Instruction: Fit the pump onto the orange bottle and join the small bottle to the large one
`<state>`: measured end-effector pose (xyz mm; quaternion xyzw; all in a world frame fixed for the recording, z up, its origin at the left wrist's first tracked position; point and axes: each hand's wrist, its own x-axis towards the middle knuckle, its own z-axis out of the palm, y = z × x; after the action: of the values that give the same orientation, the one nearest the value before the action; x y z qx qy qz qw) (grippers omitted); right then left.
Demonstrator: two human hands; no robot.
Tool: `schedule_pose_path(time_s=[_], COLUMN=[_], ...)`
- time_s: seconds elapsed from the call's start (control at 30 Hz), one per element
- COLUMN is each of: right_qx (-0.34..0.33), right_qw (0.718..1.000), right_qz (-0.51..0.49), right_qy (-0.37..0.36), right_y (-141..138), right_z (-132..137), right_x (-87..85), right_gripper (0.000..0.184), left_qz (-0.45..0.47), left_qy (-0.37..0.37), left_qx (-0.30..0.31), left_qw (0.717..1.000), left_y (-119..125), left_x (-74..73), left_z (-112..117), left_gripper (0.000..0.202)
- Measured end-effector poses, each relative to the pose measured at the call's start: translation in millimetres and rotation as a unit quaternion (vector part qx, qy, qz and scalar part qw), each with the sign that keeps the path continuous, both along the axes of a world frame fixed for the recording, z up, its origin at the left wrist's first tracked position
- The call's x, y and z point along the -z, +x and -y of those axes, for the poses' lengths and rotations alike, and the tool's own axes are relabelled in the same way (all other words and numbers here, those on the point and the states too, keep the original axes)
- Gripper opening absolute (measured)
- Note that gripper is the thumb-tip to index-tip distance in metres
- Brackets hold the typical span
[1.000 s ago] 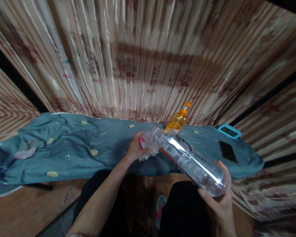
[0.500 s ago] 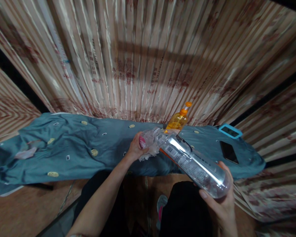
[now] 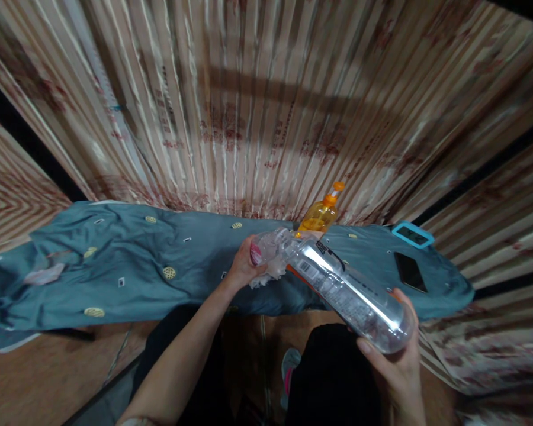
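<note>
Seemingly mid-wipe, a person's left hand is closed tight on a crumpled whitish wad of cloth or tissue, pressed against the neck of a clear plastic bottle with a printed label. The right hand is clamped round the bottle's base. The bottle lies tilted over the near edge of a table draped in teal cloth with small yellow motifs, toward its right end, neck pointing at the far edge. The wad hides the mouth, and whether a cap is on cannot be told (a pink spot shows between the left fingers, too small to name). A barcode is visible on the label, but its writing is too small to read. At the far edge stands an amber pump bottle with an orange top, partly hidden by the clear one. A black phone and a blue-framed flat device lie at the right end; a pale pink scrap lies at the left. Behind hangs a striped curtain, its red print blurred.
</note>
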<state>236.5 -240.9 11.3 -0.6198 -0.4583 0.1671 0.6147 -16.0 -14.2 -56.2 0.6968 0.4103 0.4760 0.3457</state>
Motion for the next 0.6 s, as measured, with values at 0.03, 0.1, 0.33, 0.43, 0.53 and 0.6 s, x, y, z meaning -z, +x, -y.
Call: schedule_pose_path(time_s=[0.03, 0.1, 0.33, 0.43, 0.53, 0.6], right_qx=[-0.001, 0.001, 0.006, 0.008, 0.017, 0.018], right_qw=[1.0, 1.0, 1.0, 1.0, 0.999, 0.998], right_qz=[0.001, 0.004, 0.021, 0.023, 0.046, 0.051], right_qy=[0.0, 0.003, 0.014, 0.016, 0.023, 0.021], right_y=[-0.3, -1.3, -3.6, -4.9, -5.4, -5.0], right_z=[0.0, -0.7, -1.7, -1.5, -1.3, -0.8], right_x=[-0.2, -1.2, -3.4, -5.0, -7.0, -7.6], right_gripper=[0.109, 0.109, 0.106, 0.106, 0.104, 0.103], left_qz=[-0.004, -0.009, 0.006, 0.01, 0.008, 0.003], left_qy=[-0.003, -0.004, 0.003, -0.001, -0.002, -0.002], left_qx=[-0.003, -0.007, 0.001, 0.004, 0.005, 0.002], left_qw=[1.0, 1.0, 1.0, 1.0, 1.0, 1.0], left_y=[0.0, -0.1, -0.2, -0.3, -0.6, -0.6], left_x=[-0.7, -2.2, -4.9, -3.7, -3.2, -3.7], left_z=[0.2, 0.7, 1.7, 1.5, 1.9, 2.5], left_gripper=[0.082, 0.082, 0.081, 0.081, 0.081, 0.081])
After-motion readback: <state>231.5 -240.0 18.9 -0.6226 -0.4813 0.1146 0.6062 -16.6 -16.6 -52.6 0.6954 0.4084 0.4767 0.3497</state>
